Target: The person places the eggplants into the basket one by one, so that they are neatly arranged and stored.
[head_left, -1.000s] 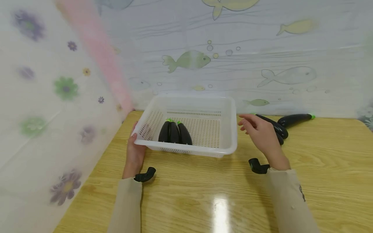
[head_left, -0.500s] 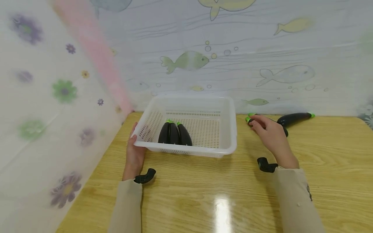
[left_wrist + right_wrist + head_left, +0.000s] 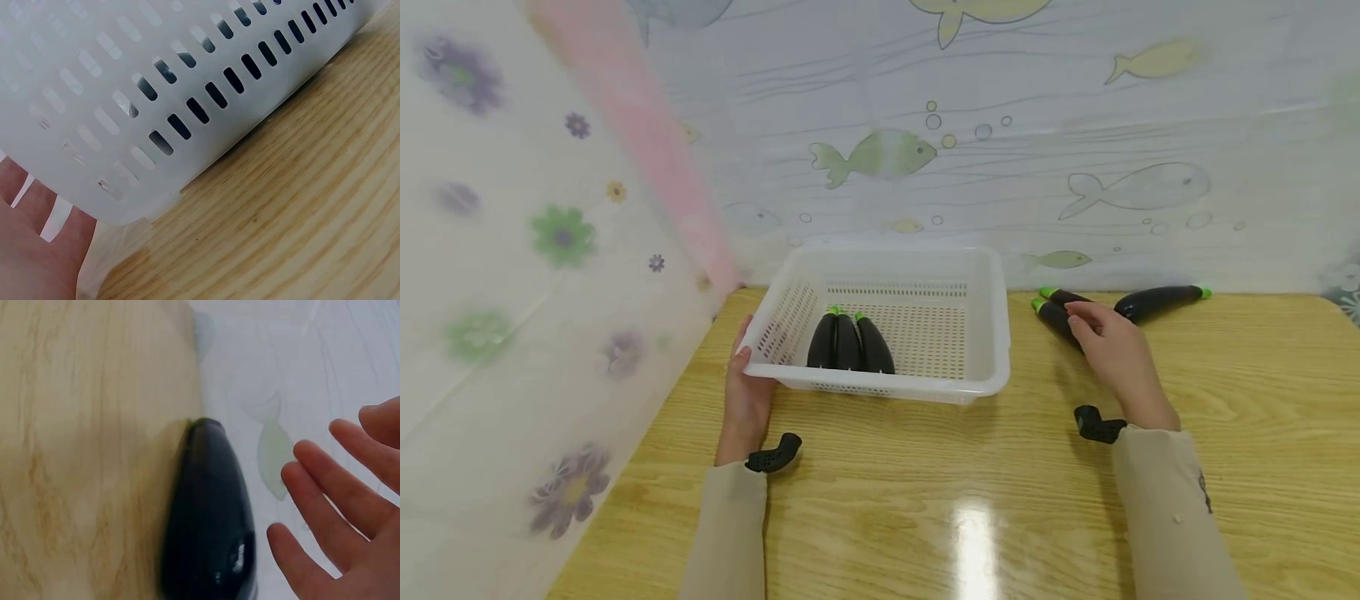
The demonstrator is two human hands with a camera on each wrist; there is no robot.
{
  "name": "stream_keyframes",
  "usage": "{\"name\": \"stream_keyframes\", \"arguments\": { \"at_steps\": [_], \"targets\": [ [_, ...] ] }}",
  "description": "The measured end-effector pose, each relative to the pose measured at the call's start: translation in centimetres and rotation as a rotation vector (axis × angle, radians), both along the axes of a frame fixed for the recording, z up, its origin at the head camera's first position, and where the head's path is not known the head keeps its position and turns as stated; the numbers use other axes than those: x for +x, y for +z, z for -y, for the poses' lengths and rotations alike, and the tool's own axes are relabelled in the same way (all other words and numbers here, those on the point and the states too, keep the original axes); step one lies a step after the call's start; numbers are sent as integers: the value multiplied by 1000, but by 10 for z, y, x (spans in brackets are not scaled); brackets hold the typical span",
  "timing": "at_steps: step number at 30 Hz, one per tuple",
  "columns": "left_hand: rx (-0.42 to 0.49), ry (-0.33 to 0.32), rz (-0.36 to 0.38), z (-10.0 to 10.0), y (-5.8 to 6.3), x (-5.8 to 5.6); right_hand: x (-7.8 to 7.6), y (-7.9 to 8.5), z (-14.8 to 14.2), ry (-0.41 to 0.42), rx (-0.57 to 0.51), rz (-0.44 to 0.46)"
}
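Note:
My left hand (image 3: 748, 404) grips the left rim of a white plastic basket (image 3: 940, 387), thumb over the edge. In the left wrist view its fingers reach behind the slotted wall (image 3: 144, 187). Three dark eggplants (image 3: 848, 343) with green tops lie side by side inside the basket. My right hand (image 3: 1116, 350) is over the table by more eggplants, its fingers loosely bent and holding nothing. Two of these eggplants (image 3: 1054, 318) lie close together, partly hidden by the hand. Another eggplant (image 3: 1159, 304) lies to their right. The right wrist view has one dark eggplant (image 3: 209, 519) beside the spread fingers.
The wooden table (image 3: 865, 500) ends at the back against a wall covering (image 3: 1000, 183) printed with fish. A flowered covering (image 3: 550, 333) runs along the left side. Black wrist mounts (image 3: 775, 452) sit at both cuffs.
My right hand has moved right, from beside the basket to over the loose eggplants, uncovering their green tops. The left hand and the basket stay in place.

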State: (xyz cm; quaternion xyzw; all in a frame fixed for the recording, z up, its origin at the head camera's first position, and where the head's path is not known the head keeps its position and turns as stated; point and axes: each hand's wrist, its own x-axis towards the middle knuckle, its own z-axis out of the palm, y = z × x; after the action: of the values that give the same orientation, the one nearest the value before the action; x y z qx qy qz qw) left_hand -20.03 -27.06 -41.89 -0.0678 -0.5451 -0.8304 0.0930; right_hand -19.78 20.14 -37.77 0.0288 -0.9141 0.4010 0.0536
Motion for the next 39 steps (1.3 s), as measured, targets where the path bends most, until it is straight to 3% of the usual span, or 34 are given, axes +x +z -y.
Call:
{"name": "stream_keyframes", "arguments": {
  "at_steps": [12,28,39],
  "targets": [
    [-16,9,15,-3,0,1,-4,-8,-6,12,85,120],
    [-1,-5,-25,-2,-1,-1,-8,-11,-4,45,156,161],
    [-26,6,-5,0,1,0,-13,-20,-4,82,171,250]
  ]
}}
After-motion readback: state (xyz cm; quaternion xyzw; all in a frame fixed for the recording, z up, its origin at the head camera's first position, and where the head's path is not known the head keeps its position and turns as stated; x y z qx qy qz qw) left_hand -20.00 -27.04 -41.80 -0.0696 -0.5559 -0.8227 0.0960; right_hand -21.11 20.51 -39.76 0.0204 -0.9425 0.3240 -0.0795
